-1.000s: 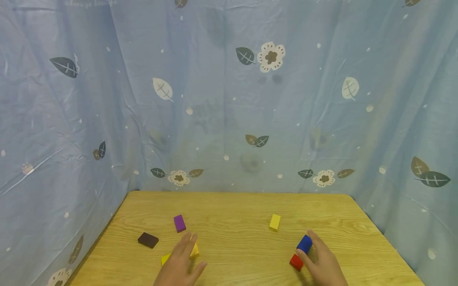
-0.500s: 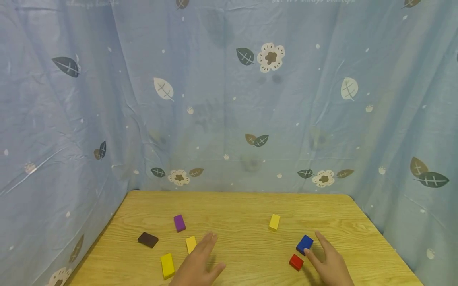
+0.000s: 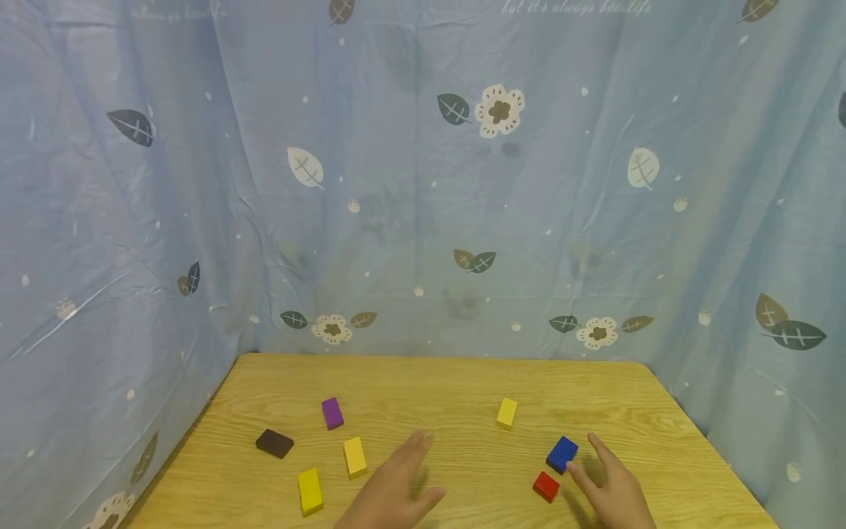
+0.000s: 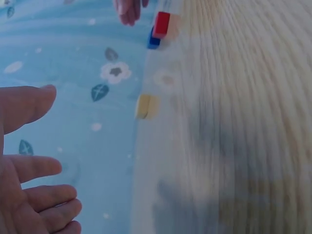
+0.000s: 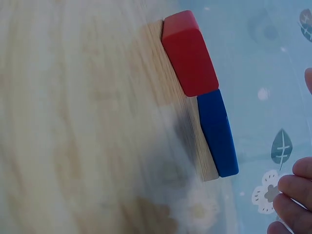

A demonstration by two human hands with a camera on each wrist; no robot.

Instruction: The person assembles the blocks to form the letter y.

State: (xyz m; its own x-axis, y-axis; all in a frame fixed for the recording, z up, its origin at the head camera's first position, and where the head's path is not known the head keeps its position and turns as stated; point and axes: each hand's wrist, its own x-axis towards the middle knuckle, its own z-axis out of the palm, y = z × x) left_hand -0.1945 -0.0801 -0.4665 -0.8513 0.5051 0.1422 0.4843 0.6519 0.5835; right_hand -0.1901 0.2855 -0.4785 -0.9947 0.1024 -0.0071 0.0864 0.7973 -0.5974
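I am hovering my left hand (image 3: 390,491) and right hand (image 3: 616,494), both spread and empty, above the tabletop (image 3: 436,397), where the blue block (image 3: 562,454) is lying near the latter — probably light, stiff, best pinched across its long sides.

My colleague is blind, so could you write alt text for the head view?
A person's empty left hand and right hand are over a wooden table, the right near a blue block and a red block. Two yellow blocks, a purple block and a dark block lie at left, a third yellow block right of centre. Behind hangs a blue cloth.
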